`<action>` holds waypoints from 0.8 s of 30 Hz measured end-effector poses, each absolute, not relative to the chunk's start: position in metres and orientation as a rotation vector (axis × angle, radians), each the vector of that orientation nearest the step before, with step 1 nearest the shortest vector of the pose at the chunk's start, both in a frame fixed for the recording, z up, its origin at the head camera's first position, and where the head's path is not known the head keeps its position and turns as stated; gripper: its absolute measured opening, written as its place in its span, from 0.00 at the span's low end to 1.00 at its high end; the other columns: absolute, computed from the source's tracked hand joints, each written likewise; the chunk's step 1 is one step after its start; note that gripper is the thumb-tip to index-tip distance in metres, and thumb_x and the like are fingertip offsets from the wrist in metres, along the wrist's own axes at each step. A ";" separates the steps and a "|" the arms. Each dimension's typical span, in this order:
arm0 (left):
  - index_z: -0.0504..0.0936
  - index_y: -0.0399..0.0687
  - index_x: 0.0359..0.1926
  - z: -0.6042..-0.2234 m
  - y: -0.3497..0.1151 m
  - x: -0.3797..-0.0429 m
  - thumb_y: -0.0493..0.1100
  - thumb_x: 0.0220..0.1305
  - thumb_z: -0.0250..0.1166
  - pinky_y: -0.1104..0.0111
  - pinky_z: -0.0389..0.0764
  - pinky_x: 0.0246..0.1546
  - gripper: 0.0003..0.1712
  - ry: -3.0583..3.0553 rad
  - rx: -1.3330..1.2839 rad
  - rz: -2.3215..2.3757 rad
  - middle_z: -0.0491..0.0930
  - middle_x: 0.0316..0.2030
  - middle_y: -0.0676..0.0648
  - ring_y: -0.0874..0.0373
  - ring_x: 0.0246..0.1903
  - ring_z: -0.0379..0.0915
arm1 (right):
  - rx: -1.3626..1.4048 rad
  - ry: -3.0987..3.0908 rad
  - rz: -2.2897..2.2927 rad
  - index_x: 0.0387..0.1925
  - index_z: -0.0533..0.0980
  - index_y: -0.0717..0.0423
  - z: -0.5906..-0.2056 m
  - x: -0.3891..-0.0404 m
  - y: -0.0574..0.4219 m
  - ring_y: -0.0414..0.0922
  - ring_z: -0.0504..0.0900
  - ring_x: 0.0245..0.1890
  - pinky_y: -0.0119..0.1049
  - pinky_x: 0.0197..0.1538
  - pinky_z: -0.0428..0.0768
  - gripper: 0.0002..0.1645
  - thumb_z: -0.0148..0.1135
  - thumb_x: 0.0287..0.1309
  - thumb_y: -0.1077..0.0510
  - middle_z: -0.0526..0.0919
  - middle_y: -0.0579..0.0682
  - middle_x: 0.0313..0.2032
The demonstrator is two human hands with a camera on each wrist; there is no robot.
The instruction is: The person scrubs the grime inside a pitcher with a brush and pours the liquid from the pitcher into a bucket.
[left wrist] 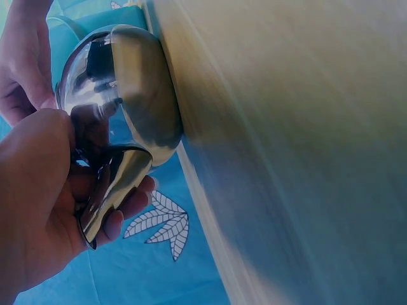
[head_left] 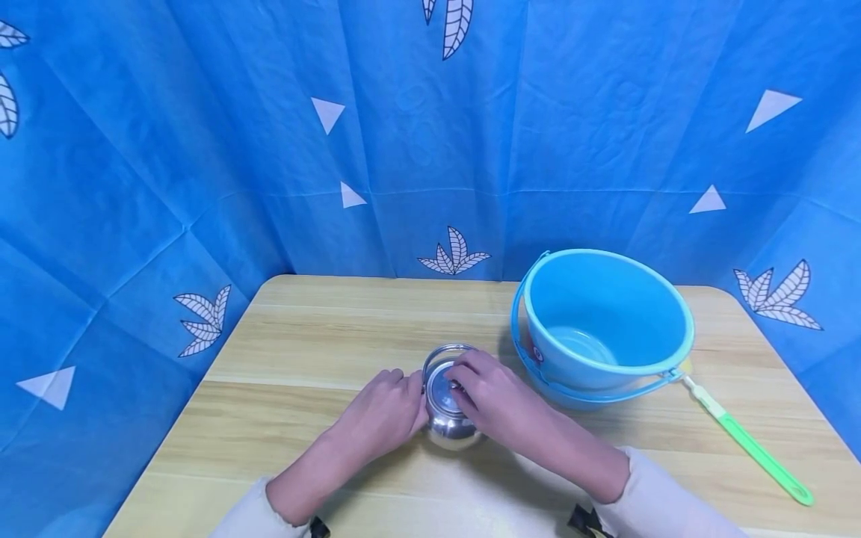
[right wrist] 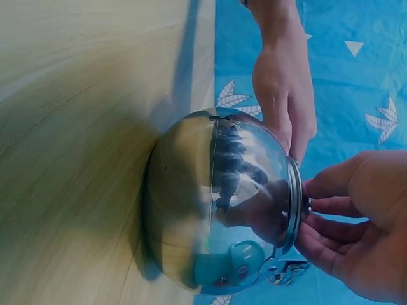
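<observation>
A small shiny steel kettle (head_left: 452, 432) stands upright on the table, with a thin loop handle (head_left: 449, 347) raised over its top. My left hand (head_left: 385, 412) grips the kettle's spout (left wrist: 122, 184), the fingers curled under it in the left wrist view. From the other side, my right hand (head_left: 496, 394) pinches the small knob (right wrist: 307, 206) on the kettle's round lid (right wrist: 295, 197). The lid sits on the kettle's mouth. The inside of the kettle is hidden.
Right of the kettle stands a light blue bucket (head_left: 605, 310), its handle (head_left: 608, 396) lowered toward me. A brush with a green handle (head_left: 760, 452) lies on the wooden table (head_left: 289, 329) beside it, its head partly behind the bucket. Blue patterned cloth (head_left: 417, 134) hangs behind the table.
</observation>
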State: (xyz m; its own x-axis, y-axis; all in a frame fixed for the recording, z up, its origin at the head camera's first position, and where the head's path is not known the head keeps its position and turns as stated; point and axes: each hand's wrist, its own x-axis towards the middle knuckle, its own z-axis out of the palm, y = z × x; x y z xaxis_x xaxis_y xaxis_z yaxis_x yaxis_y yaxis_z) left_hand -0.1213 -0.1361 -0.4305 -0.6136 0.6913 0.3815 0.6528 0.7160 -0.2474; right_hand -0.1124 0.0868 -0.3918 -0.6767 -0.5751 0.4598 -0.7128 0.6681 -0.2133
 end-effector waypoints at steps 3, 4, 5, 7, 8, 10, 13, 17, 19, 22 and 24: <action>0.76 0.49 0.31 -0.430 -0.136 -0.121 0.52 0.70 0.60 0.73 0.66 0.24 0.14 -2.480 -1.027 0.113 0.66 0.18 0.57 0.64 0.20 0.58 | 1.023 -2.529 0.530 0.45 0.86 0.59 -0.392 -0.113 0.086 0.48 0.87 0.50 0.36 0.52 0.88 0.14 0.77 0.55 0.61 0.86 0.52 0.45; 0.76 0.49 0.31 -0.430 -0.136 -0.121 0.52 0.71 0.60 0.73 0.66 0.24 0.14 -2.484 -1.026 0.112 0.65 0.18 0.57 0.64 0.20 0.57 | 1.025 -2.526 0.527 0.45 0.86 0.59 -0.392 -0.113 0.086 0.48 0.87 0.50 0.36 0.52 0.88 0.14 0.77 0.55 0.62 0.86 0.52 0.45; 0.76 0.49 0.31 -0.430 -0.136 -0.121 0.52 0.71 0.60 0.73 0.66 0.24 0.14 -2.485 -1.027 0.113 0.65 0.18 0.57 0.64 0.20 0.57 | 1.027 -2.521 0.524 0.44 0.86 0.59 -0.392 -0.113 0.085 0.48 0.87 0.51 0.36 0.52 0.88 0.15 0.77 0.55 0.62 0.86 0.52 0.45; 0.76 0.49 0.31 -0.430 -0.136 -0.121 0.52 0.71 0.60 0.73 0.66 0.24 0.14 -2.484 -1.029 0.112 0.65 0.18 0.57 0.64 0.20 0.57 | 1.031 -2.515 0.520 0.44 0.86 0.59 -0.393 -0.113 0.085 0.48 0.86 0.51 0.36 0.52 0.87 0.15 0.77 0.54 0.63 0.86 0.52 0.46; 0.76 0.49 0.31 -0.430 -0.137 -0.121 0.52 0.70 0.60 0.73 0.65 0.24 0.14 -2.481 -1.031 0.112 0.65 0.18 0.57 0.64 0.20 0.57 | 1.034 -2.510 0.517 0.44 0.86 0.60 -0.393 -0.113 0.085 0.48 0.86 0.51 0.37 0.52 0.88 0.15 0.77 0.54 0.63 0.86 0.52 0.45; 0.76 0.49 0.31 -0.430 -0.137 -0.121 0.52 0.70 0.61 0.73 0.65 0.23 0.14 -2.470 -1.033 0.110 0.64 0.18 0.57 0.64 0.20 0.56 | 1.039 -2.508 0.514 0.44 0.85 0.61 -0.393 -0.113 0.084 0.48 0.86 0.50 0.37 0.52 0.88 0.14 0.76 0.55 0.63 0.86 0.53 0.45; 0.75 0.48 0.30 -0.430 -0.137 -0.121 0.51 0.68 0.61 0.74 0.64 0.23 0.14 -2.446 -1.038 0.105 0.64 0.18 0.57 0.64 0.19 0.56 | 1.043 -2.510 0.511 0.44 0.85 0.61 -0.393 -0.113 0.084 0.48 0.86 0.50 0.37 0.52 0.87 0.14 0.76 0.55 0.64 0.86 0.53 0.45; 0.75 0.48 0.30 -0.431 -0.137 -0.121 0.51 0.67 0.61 0.74 0.64 0.23 0.13 -2.423 -1.043 0.102 0.64 0.17 0.57 0.64 0.19 0.56 | 1.043 -2.502 0.523 0.44 0.86 0.60 -0.393 -0.114 0.084 0.48 0.86 0.50 0.36 0.52 0.88 0.14 0.76 0.55 0.64 0.86 0.52 0.44; 0.75 0.48 0.30 -0.431 -0.137 -0.122 0.51 0.67 0.60 0.74 0.64 0.23 0.13 -2.419 -1.042 0.105 0.64 0.17 0.57 0.64 0.19 0.56 | 1.046 -2.494 0.530 0.43 0.86 0.60 -0.393 -0.114 0.084 0.48 0.86 0.50 0.36 0.52 0.88 0.13 0.76 0.55 0.64 0.86 0.52 0.44; 0.75 0.48 0.30 -0.431 -0.137 -0.122 0.51 0.67 0.61 0.74 0.64 0.23 0.13 -2.424 -1.037 0.102 0.64 0.17 0.57 0.64 0.19 0.56 | 1.049 -2.484 0.536 0.43 0.86 0.60 -0.393 -0.114 0.085 0.47 0.86 0.50 0.36 0.52 0.88 0.13 0.77 0.54 0.63 0.86 0.52 0.44; 0.75 0.48 0.30 -0.431 -0.137 -0.122 0.51 0.67 0.62 0.73 0.64 0.23 0.14 -2.427 -1.033 0.105 0.64 0.17 0.57 0.64 0.19 0.56 | 1.051 -2.488 0.534 0.43 0.86 0.59 -0.392 -0.114 0.085 0.47 0.86 0.50 0.36 0.52 0.87 0.13 0.76 0.55 0.63 0.87 0.51 0.44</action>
State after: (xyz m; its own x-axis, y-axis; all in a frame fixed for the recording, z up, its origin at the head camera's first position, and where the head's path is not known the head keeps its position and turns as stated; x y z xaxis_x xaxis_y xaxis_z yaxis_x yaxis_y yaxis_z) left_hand -0.1215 -0.1370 -0.4312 -0.5895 0.6943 0.4128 0.6562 0.7097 -0.2565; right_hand -0.1139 0.0850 -0.3923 -0.6451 -0.5908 0.4845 -0.7375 0.6472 -0.1928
